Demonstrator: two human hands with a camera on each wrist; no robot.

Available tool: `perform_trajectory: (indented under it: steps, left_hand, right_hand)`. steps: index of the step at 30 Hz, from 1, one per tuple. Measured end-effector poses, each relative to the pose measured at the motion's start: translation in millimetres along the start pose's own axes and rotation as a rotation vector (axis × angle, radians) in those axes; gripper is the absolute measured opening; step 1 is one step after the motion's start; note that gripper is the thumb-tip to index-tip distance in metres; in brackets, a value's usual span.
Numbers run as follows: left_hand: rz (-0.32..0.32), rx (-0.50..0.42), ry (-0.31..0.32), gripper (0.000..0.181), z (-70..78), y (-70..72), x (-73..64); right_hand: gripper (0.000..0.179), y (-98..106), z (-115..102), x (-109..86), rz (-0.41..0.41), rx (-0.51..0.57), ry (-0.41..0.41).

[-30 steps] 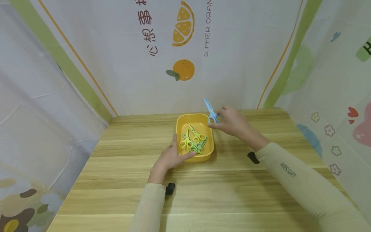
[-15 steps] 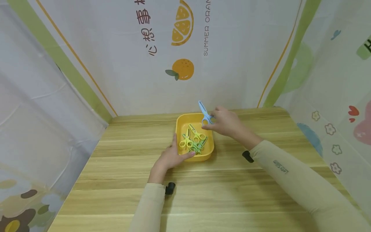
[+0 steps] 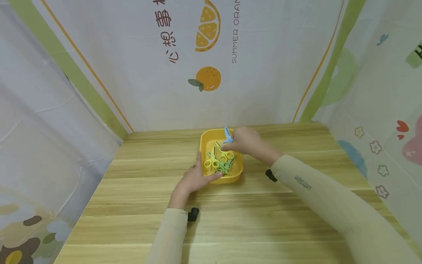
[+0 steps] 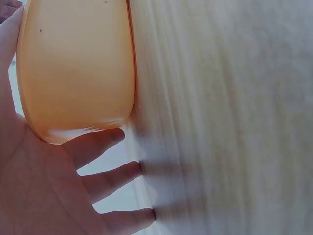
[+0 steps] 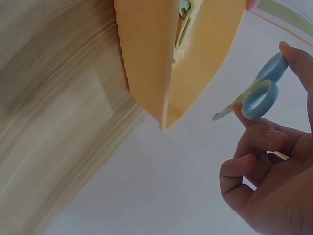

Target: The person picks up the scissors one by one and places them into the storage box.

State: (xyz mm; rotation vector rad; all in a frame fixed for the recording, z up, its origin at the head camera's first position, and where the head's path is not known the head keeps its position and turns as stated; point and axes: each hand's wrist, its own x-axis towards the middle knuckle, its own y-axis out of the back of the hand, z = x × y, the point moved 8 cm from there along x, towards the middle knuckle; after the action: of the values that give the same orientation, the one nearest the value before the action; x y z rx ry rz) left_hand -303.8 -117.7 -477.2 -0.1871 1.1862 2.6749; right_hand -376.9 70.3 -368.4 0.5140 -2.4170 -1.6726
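Observation:
Blue scissors point(image 3: 227, 134) point blades-up over the back of a yellow plastic box point(image 3: 207, 139). My right hand point(image 3: 248, 141) pinches them near the handles between thumb and fingertips; in the right wrist view the ring handles point(image 5: 274, 67) show, with the other fingers curled. Inside the box lie yellow scissors point(image 3: 213, 157) and green scissors point(image 3: 224, 167), overlapping, handles toward me. My left hand point(image 3: 192, 178) rests at the box's front-left corner, its thumb along the front rim. In the left wrist view its fingers point(image 4: 113, 178) are spread and fairly straight, one touching the box.
A light wood-grain table point(image 3: 230, 223) carries the box near its back edge. White printed cloth point(image 3: 263, 84) hangs behind and at both sides. Both forearms have pale sleeves; a small black device point(image 3: 193, 214) sits at the left wrist.
My right hand has moved left and slightly down with the blue scissors, from the box's right rim to above its inside. The left hand and box stay in place.

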Motion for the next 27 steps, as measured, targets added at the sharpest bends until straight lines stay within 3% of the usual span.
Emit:
perform_trajectory:
  steps: [9,18,22,27]
  left_hand:
    - [-0.001,0.004,0.011,0.137,-1.9,0.0,-1.8]
    - [0.012,0.014,-0.021,0.134,-0.5,0.3,1.0]
    - [0.023,0.015,-0.027,0.135,-0.2,1.7,1.2]
    - [0.027,0.01,-0.03,0.134,0.7,2.1,1.4]
  right_hand:
    - [0.065,-30.0,7.8,23.3,-0.085,0.016,-0.11]
    - [0.062,-40.9,15.2,35.7,-0.109,-0.012,-0.175]
    - [0.063,-48.0,15.1,41.7,-0.117,-0.004,-0.164]
    - [0.065,-56.0,8.5,49.4,-0.117,0.023,-0.075]
